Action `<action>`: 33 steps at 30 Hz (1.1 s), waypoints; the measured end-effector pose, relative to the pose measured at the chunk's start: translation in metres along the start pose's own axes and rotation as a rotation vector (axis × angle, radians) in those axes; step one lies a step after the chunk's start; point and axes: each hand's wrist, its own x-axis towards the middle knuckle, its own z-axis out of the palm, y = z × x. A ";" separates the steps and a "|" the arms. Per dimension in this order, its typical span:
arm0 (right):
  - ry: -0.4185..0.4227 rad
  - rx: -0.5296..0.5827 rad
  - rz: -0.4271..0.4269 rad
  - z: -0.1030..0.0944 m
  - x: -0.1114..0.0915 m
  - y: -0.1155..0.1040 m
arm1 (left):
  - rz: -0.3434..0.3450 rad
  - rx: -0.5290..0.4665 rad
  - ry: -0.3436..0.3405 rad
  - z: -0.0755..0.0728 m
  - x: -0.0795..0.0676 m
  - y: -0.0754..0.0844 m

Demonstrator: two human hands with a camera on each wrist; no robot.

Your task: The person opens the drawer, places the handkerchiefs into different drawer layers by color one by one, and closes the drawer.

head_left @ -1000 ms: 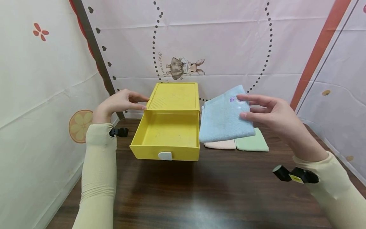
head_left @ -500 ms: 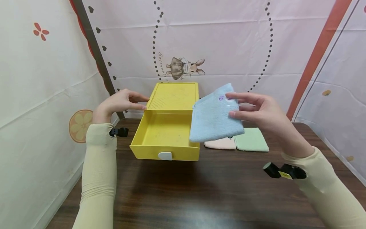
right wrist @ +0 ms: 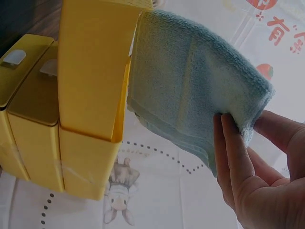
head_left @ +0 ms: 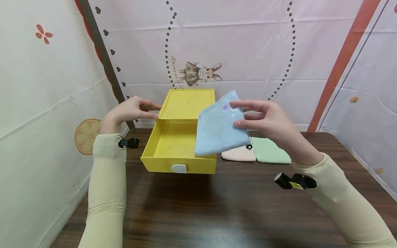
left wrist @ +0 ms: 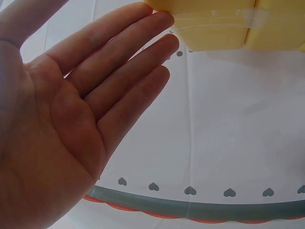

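Note:
A folded light-blue towel (head_left: 220, 127) hangs from my right hand (head_left: 263, 119), pinched at its right side between thumb and fingers. Its left part is over the right side of a pulled-out yellow drawer (head_left: 178, 165), hiding some of the inside. That drawer is the top one of a yellow drawer cabinet (head_left: 190, 103), and a white tab handle (head_left: 179, 168) marks its front. My left hand (head_left: 131, 112) touches the cabinet's upper left edge. In the left wrist view, the fingers (left wrist: 128, 57) of that hand are straight, with their tips by the yellow wall.
On the brown table (head_left: 248, 206), right of the cabinet, lie a folded pale-pink towel (head_left: 235, 155) and a folded green towel (head_left: 271, 151) side by side. Lower drawers (right wrist: 35, 95) of the cabinet are closed. A printed cloth (head_left: 248, 51) hangs behind.
My right hand has carried the light-blue towel leftward, from beside the drawer to over its right part. More of the pink towel shows now. My left hand and the cabinet stay put.

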 end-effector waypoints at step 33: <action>-0.136 -0.028 -0.055 0.035 0.028 0.012 | -0.010 0.015 -0.007 0.000 -0.002 0.006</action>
